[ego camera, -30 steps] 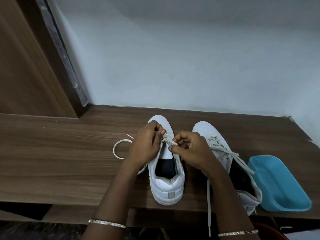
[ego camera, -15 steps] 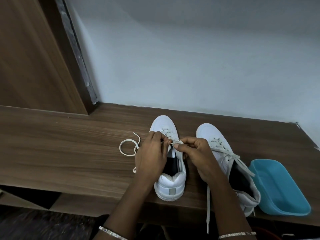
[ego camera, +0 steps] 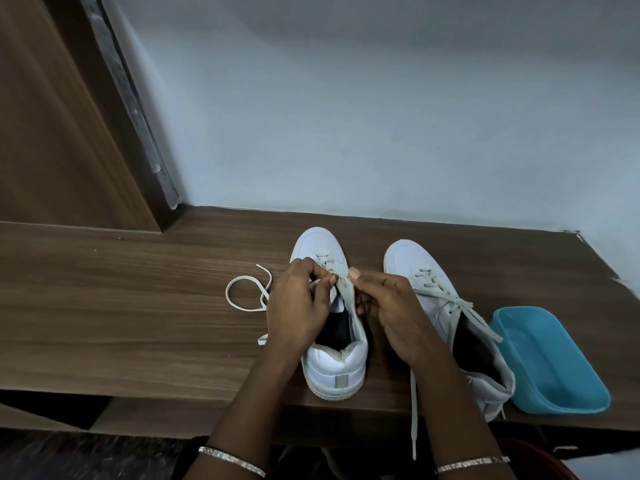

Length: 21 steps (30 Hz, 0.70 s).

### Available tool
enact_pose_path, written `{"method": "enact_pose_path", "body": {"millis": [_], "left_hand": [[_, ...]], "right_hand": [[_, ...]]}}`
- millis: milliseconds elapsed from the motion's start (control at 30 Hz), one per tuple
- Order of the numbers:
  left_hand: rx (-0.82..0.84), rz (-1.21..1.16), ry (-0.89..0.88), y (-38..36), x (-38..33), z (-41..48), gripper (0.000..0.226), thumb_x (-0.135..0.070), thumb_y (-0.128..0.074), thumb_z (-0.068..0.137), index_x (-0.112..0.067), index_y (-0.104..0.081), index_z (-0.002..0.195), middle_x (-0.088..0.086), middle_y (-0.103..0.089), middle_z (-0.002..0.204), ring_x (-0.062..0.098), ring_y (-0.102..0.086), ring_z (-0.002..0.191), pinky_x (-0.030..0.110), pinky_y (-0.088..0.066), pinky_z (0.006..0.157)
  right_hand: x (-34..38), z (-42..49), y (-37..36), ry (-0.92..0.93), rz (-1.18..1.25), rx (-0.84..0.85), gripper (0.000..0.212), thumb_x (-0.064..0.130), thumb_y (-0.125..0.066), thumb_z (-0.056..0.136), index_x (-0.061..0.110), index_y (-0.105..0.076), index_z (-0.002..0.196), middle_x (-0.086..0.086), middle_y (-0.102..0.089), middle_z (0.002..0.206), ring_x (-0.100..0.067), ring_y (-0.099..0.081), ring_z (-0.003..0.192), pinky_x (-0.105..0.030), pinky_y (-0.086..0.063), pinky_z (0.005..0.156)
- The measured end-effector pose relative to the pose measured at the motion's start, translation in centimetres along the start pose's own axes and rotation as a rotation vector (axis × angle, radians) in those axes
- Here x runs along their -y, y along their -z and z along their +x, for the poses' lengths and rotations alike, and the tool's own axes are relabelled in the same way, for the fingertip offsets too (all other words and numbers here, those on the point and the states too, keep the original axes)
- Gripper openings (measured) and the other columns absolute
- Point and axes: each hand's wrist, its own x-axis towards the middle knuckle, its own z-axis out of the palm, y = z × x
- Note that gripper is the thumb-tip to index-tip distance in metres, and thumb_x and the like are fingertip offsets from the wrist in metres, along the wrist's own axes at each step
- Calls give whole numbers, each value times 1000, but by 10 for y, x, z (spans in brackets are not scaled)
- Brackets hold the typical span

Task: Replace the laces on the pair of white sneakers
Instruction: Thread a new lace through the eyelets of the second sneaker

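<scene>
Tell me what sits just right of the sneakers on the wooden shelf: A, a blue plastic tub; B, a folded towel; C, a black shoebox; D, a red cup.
A: a blue plastic tub lies beside the right sneaker, near the front edge of the shelf.

On the wooden table (ego camera: 121, 323), the left sneaker (ego camera: 332, 372) and right sneaker (ego camera: 405, 258) stand side by side, heels at the front edge. A lace (ego camera: 227, 292) lies looped left of them; a blue tray (ego camera: 540, 358) sits near the front right corner
</scene>
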Motion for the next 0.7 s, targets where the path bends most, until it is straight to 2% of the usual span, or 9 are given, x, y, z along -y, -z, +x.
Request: {"method": "enact_pose_path", "body": {"millis": [100, 233, 333, 400, 467, 533, 567, 633, 700], "left_hand": [[-2, -45, -21, 0, 4, 3, 18, -37, -61, 87, -20, -65, 82, -12, -65, 84, 11, -60, 81, 36, -49, 67], [15, -94, -62, 2, 12, 9, 14, -36, -67, 85, -23, -67, 82, -13, -64, 83, 4, -59, 78, 33, -48, 65], [53, -123, -81, 7, 13, 14, 18, -45, -69, 80, -29, -67, 88, -16, -63, 91, 3, -58, 85, 39, -50, 76], [113, -97, -49, 15, 12, 15, 40, -61, -71, 70, -38, -64, 102, -21, -61, 107, 6, -55, 103, 47, -46, 91], [219, -35, -17, 24, 14, 15, 66, -76, -70, 58, -46, -57, 116, -26, -52, 122, 7, -45, 120, 49, -36, 101], [324, 3, -10, 31, 18, 14, 87, -86, -69, 50, -51, -48, 127, -26, -42, 135, 11, -35, 133, 55, -32, 107], [376, 23, 7, 33, 20, 14, 95, -88, -69, 47, -54, -43, 132, -24, -37, 142, 13, -31, 138, 58, -28, 110], [448, 75, 51, 35, 18, 12, 104, -87, -68, 44, -57, -34, 137, -23, -27, 151, 14, -23, 143, 58, -19, 113], [458, 105, 66, 36, 15, 12, 107, -86, -67, 43, -58, -30, 139, -24, -21, 154, 12, -20, 143, 54, -16, 112]], "right_hand": [[-3, 4, -3, 2, -67, -74, 15, 16, -67, 96, 7, -78, 97, -11, -73, 84, -16, -58, 68, -23, -48, 61], [-4, 7, -8, 10, -153, -120, 9, 5, -67, 95, 3, -75, 96, -3, -73, 76, -1, -57, 54, -20, -47, 59], [-2, 7, -11, 15, -187, -151, 9, 8, -66, 96, 6, -72, 90, -3, -70, 75, -1, -57, 56, -25, -49, 61], [-4, 9, -13, 23, -193, -219, 9, 10, -64, 97, 8, -70, 90, -8, -70, 80, -10, -63, 68, -33, -55, 67], [-1, 9, -15, 33, -108, -284, 10, 9, -57, 101, 5, -65, 95, -13, -71, 92, -18, -66, 80, -32, -57, 74], [6, 9, -18, 49, 149, -297, 12, 7, -47, 105, 4, -57, 98, -19, -72, 101, -22, -68, 88, -28, -58, 77], [12, 8, -18, 57, 307, -270, 14, 8, -43, 107, 6, -53, 98, -21, -72, 101, -27, -70, 92, -31, -59, 80], [20, 7, -13, 67, 477, -233, 20, 12, -37, 109, 11, -49, 92, -15, -71, 80, -29, -72, 80, -35, -60, 72], [26, 7, -5, 58, 429, -302, 27, 12, -38, 109, 14, -47, 83, -3, -50, 59, -16, -53, 49, -29, -50, 53]]}}
